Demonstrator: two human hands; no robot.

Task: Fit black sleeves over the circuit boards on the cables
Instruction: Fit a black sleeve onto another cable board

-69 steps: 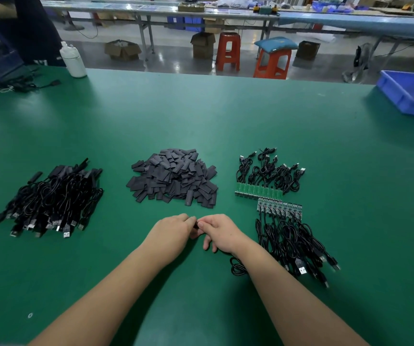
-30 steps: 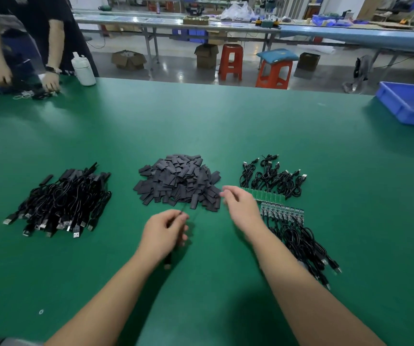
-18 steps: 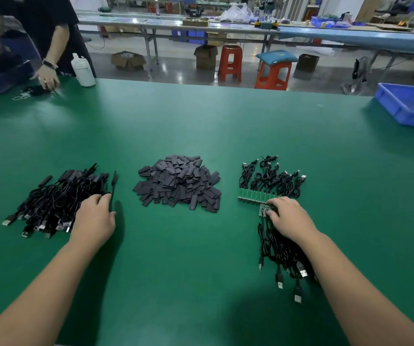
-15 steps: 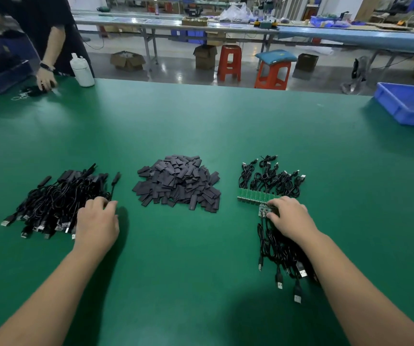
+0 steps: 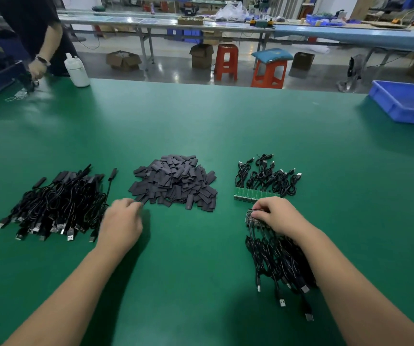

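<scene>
On the green surface (image 5: pixel 201 126) three groups of parts lie in a row. At the left sits a heap of finished cables (image 5: pixel 56 203), black and tangled, with their plugs pointing toward the near edge. In the middle is a pile of black sleeves (image 5: pixel 176 182), flat short pieces heaped loosely. At the right are two bunches of cables with bare circuit boards: a far bunch (image 5: pixel 267 178) whose green boards form a neat row along its near side, and a near bunch (image 5: pixel 278 260) whose cables trail toward the near edge.

The left hand (image 5: pixel 121 223) hovers between the finished heap and the sleeve pile, blurred, fingers loosely bent with the tips at the near left corner of the sleeves; whether it holds one cannot be told. The right hand (image 5: pixel 273 216) rests on the row of boards at the far end of the near bunch, fingers curled and pinching one circuit board (image 5: pixel 249 217).

At the far left, another person (image 5: pixel 33 28) stands beside a white bottle (image 5: pixel 76 71); a blue bin (image 5: pixel 405 103) sits at the far right.
</scene>
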